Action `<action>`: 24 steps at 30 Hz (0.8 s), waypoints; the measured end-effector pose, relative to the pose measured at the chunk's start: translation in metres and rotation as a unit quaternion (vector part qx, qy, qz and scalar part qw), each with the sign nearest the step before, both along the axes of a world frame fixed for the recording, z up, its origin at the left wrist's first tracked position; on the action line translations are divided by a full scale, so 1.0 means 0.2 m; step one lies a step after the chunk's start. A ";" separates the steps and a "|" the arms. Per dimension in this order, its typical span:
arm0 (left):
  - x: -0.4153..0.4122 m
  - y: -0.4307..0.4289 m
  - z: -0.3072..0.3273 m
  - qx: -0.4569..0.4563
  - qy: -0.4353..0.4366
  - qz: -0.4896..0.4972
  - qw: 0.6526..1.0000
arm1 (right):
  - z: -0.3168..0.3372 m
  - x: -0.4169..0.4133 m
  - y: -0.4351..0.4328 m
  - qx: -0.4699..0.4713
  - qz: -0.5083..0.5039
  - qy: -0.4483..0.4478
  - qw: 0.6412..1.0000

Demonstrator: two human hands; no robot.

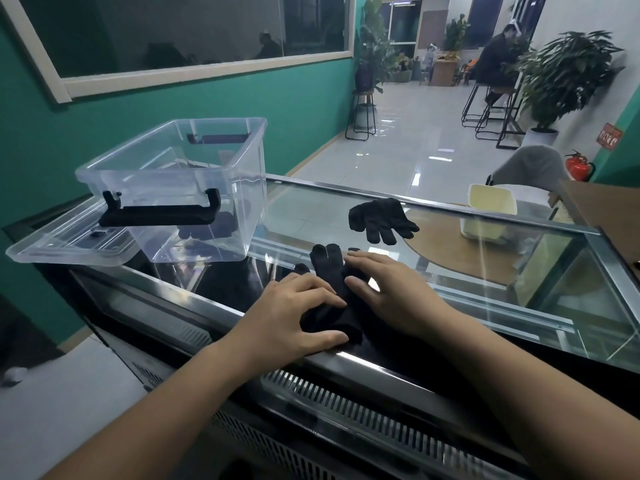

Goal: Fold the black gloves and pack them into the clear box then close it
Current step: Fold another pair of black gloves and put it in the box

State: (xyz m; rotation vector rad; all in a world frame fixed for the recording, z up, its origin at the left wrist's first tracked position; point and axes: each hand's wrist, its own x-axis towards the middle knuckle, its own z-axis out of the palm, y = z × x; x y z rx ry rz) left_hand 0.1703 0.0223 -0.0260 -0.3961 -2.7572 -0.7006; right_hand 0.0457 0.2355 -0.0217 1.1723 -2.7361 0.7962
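Gloves first: one black glove [330, 268] lies to the right of the clear box [242, 188], nearer the person, close to the front metal edge [381, 363] of the glass counter [311, 206]. Both hands rest flat on it. The left hand [294, 313] presses its wrist end with nearly straight fingers, thumb along the counter's edge. The right hand [391, 296] lies on the glove's right side with fingers spread. Neither hand is clenched or curled round the cloth. The glove's fingertips stick out beyond the hands, pointing away from the person.

A second glove [381, 220] lies flat to the right of the box, farther from the person than the first and well apart from it, with bare glass between them.

The box stands open, its black handle [159, 213] hanging on the near wall. A dark shape shows through that wall; what it is cannot be told. The clear lid [52, 251] lies just left of the box, at the counter's left edge. Bare glass stretches to the right of the box.
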 end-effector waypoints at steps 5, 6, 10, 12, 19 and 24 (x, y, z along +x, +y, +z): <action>-0.06 -0.03 -0.01 -0.042 0.058 0.031 0.997 | 0.02 0.06 0.00 -0.099 0.106 0.003 0.989; -0.08 -0.05 -0.02 -0.050 0.072 0.036 0.995 | 0.02 0.07 0.00 -0.096 0.116 -0.007 0.989; -0.14 -0.08 -0.04 -0.068 0.117 0.040 0.990 | 0.02 0.06 0.00 -0.057 0.131 -0.031 0.989; -0.15 -0.06 -0.03 -0.050 0.137 0.053 0.988 | 0.00 0.05 -0.01 -0.043 0.133 -0.032 0.990; -0.11 -0.05 -0.02 0.017 0.093 0.061 0.994 | -0.04 0.02 -0.04 -0.097 0.082 0.000 0.992; -0.11 -0.06 -0.01 0.091 0.086 0.082 0.989 | -0.04 0.02 -0.07 -0.116 0.038 -0.015 0.992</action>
